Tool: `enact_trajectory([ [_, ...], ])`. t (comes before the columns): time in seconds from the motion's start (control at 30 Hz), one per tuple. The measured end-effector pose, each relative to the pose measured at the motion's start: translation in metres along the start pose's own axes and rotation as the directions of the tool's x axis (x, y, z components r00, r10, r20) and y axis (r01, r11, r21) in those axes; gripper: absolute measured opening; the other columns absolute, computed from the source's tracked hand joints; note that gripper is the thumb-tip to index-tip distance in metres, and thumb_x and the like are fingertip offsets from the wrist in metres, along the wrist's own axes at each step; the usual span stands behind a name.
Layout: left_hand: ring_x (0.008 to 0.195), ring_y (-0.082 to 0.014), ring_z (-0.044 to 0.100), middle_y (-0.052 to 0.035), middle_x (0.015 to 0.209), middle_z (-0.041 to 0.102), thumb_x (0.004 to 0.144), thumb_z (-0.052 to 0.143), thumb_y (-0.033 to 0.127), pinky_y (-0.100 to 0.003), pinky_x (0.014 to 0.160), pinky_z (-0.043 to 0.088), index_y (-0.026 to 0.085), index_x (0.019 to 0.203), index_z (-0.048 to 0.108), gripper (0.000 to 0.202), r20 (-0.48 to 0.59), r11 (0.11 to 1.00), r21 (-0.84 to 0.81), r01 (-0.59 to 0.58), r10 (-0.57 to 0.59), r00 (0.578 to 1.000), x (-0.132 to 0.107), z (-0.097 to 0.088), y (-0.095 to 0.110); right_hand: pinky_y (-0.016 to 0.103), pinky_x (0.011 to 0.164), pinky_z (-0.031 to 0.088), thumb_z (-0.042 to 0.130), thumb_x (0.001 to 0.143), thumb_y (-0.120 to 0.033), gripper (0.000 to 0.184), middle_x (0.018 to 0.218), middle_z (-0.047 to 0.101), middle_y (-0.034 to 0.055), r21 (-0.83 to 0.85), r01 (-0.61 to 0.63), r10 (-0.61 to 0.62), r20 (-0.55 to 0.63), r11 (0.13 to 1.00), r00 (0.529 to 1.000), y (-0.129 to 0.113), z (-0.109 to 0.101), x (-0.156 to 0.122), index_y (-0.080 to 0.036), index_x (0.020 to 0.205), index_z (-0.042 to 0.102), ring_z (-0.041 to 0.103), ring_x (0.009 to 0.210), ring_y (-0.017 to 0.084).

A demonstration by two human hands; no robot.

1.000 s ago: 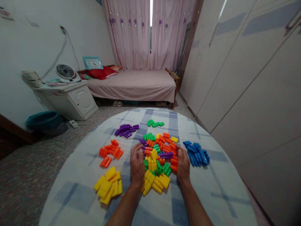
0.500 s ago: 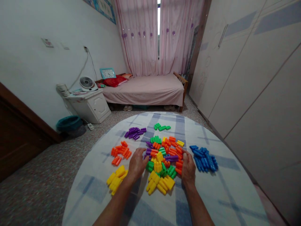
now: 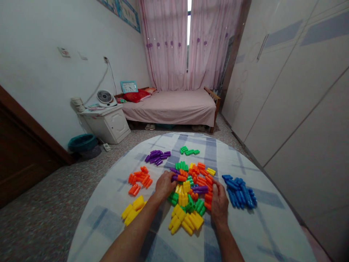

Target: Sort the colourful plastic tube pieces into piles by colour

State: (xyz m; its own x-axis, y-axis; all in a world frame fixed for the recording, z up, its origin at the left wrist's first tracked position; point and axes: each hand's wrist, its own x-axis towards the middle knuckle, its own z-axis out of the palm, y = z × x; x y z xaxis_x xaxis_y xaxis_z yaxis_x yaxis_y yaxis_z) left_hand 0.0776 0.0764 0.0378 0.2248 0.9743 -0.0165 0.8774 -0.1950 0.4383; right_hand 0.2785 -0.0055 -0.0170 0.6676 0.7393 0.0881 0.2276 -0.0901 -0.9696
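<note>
A mixed pile of plastic building blocks in yellow, green, orange and purple lies on the round table in front of me. My left hand [image 3: 165, 186] is at the pile's left side, fingers closed on a purple block [image 3: 174, 178] beside an orange block [image 3: 181, 178]. At the right edge, my right hand [image 3: 219, 202] rests with its fingers loosely extended against the orange blocks [image 3: 208, 198]; its fingertips are partly hidden. Yellow blocks [image 3: 177, 217] lie at the near side of the pile, and a purple block [image 3: 200, 190] lies in its middle.
Sorted groups surround the pile: purple blocks [image 3: 156, 157], orange blocks [image 3: 140, 178], yellow blocks [image 3: 133, 209] partly behind my left forearm, green blocks [image 3: 189, 150] and blue blocks [image 3: 240, 193]. A checked cloth [image 3: 267, 225] covers the table. Beyond stand a bed [image 3: 174, 107] and a wardrobe [image 3: 294, 91].
My left hand has moved slightly right into the pile, its fingers closing on a purple block. My right hand stays by the orange blocks. The view has shifted slightly.
</note>
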Motion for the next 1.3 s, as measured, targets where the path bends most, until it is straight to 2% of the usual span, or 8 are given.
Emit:
enact_trajectory([
  [0.2, 0.085, -0.0158, 0.058, -0.0022, 0.092, 0.062, 0.076, 0.059, 0.028, -0.023, 0.067, 0.038, 0.022, 0.096, 0.066, 0.022, -0.016, 0.998, -0.064, 0.024, -0.025, 1.000, 0.000, -0.005, -0.006, 0.035, 0.098, 0.036, 0.039, 0.085, -0.050, 0.048, 0.123, 0.060, 0.0064, -0.004, 0.004, -0.004, 0.006, 1.000, 1.000, -0.003, -0.001, -0.001, -0.021, 0.118, 0.058, 0.052, 0.116, 0.024],
  [0.4, 0.063, -0.0136, 0.051, 0.0010, 0.066, 0.056, 0.079, 0.055, 0.040, -0.024, 0.056, 0.032, 0.018, 0.076, 0.063, 0.024, -0.074, 0.985, -0.167, -0.034, 0.022, 0.997, -0.001, -0.035, -0.019, 0.036, 0.100, 0.035, 0.041, 0.085, -0.047, 0.046, 0.124, 0.059, 0.0061, -0.007, 0.017, -0.017, 0.020, 1.000, 1.000, 0.001, -0.001, 0.000, -0.021, 0.119, 0.057, 0.052, 0.116, 0.023],
  [0.6, 0.062, -0.0144, 0.052, 0.0004, 0.066, 0.059, 0.069, 0.060, 0.048, -0.025, 0.057, 0.036, 0.014, 0.085, 0.066, 0.038, -0.132, 0.896, -0.441, -0.052, -0.007, 0.991, 0.031, -0.072, -0.046, 0.038, 0.098, 0.037, 0.043, 0.081, -0.045, 0.047, 0.122, 0.060, 0.0077, -0.042, 0.020, -0.019, 0.017, 0.999, 1.000, 0.000, -0.001, 0.000, -0.021, 0.119, 0.057, 0.053, 0.114, 0.026],
  [0.77, 0.060, -0.0143, 0.053, -0.0007, 0.063, 0.060, 0.061, 0.067, 0.050, -0.026, 0.058, 0.038, 0.012, 0.079, 0.067, 0.042, -0.112, 0.786, -0.618, -0.012, -0.074, 0.991, 0.054, -0.084, -0.058, 0.034, 0.089, 0.043, 0.045, 0.081, -0.044, 0.046, 0.121, 0.061, 0.0080, -0.031, 0.027, -0.027, -0.003, 0.999, 1.000, -0.007, -0.002, -0.003, -0.020, 0.117, 0.059, 0.056, 0.110, 0.025],
  [0.9, 0.065, -0.0148, 0.057, -0.0029, 0.073, 0.066, 0.064, 0.069, 0.046, -0.027, 0.062, 0.043, 0.012, 0.086, 0.067, 0.040, 0.035, 0.721, -0.692, -0.020, 0.062, 0.997, 0.049, -0.073, -0.041, 0.034, 0.090, 0.043, 0.046, 0.080, -0.047, 0.048, 0.121, 0.061, 0.0076, -0.037, 0.021, -0.021, 0.003, 0.999, 1.000, -0.002, 0.000, -0.001, -0.020, 0.118, 0.058, 0.056, 0.110, 0.025],
  [1.1, 0.076, -0.0167, 0.063, -0.0052, 0.086, 0.069, 0.069, 0.071, 0.041, -0.029, 0.071, 0.046, 0.014, 0.092, 0.065, 0.036, 0.257, 0.565, -0.823, 0.060, 0.275, 0.927, 0.020, -0.039, 0.008, 0.039, 0.099, 0.038, 0.047, 0.083, -0.045, 0.045, 0.121, 0.060, 0.0091, -0.026, 0.082, -0.082, 0.012, 0.996, 0.997, 0.011, 0.001, 0.003, -0.019, 0.117, 0.058, 0.054, 0.113, 0.024],
  [1.17, 0.078, -0.0169, 0.063, -0.0047, 0.086, 0.069, 0.068, 0.072, 0.040, -0.029, 0.073, 0.046, 0.014, 0.090, 0.063, 0.035, 0.280, 0.510, -0.854, 0.098, 0.292, 0.915, 0.012, -0.025, 0.021, 0.041, 0.102, 0.036, 0.045, 0.085, -0.044, 0.040, 0.121, 0.059, 0.0092, -0.016, 0.165, -0.165, 0.030, 0.986, 0.986, 0.010, 0.001, 0.003, -0.020, 0.113, 0.061, 0.052, 0.115, 0.023],
  [1.3, 0.074, -0.0151, 0.061, -0.0011, 0.078, 0.065, 0.064, 0.074, 0.033, -0.027, 0.071, 0.045, 0.014, 0.081, 0.058, 0.030, 0.205, 0.470, -0.881, 0.052, 0.282, 0.937, 0.005, 0.003, 0.042, 0.045, 0.109, 0.029, 0.048, 0.086, -0.041, 0.031, 0.126, 0.057, 0.0074, 0.007, 0.350, -0.349, 0.116, 0.937, 0.930, 0.002, 0.000, 0.003, -0.023, 0.102, 0.068, 0.045, 0.124, 0.023],
])
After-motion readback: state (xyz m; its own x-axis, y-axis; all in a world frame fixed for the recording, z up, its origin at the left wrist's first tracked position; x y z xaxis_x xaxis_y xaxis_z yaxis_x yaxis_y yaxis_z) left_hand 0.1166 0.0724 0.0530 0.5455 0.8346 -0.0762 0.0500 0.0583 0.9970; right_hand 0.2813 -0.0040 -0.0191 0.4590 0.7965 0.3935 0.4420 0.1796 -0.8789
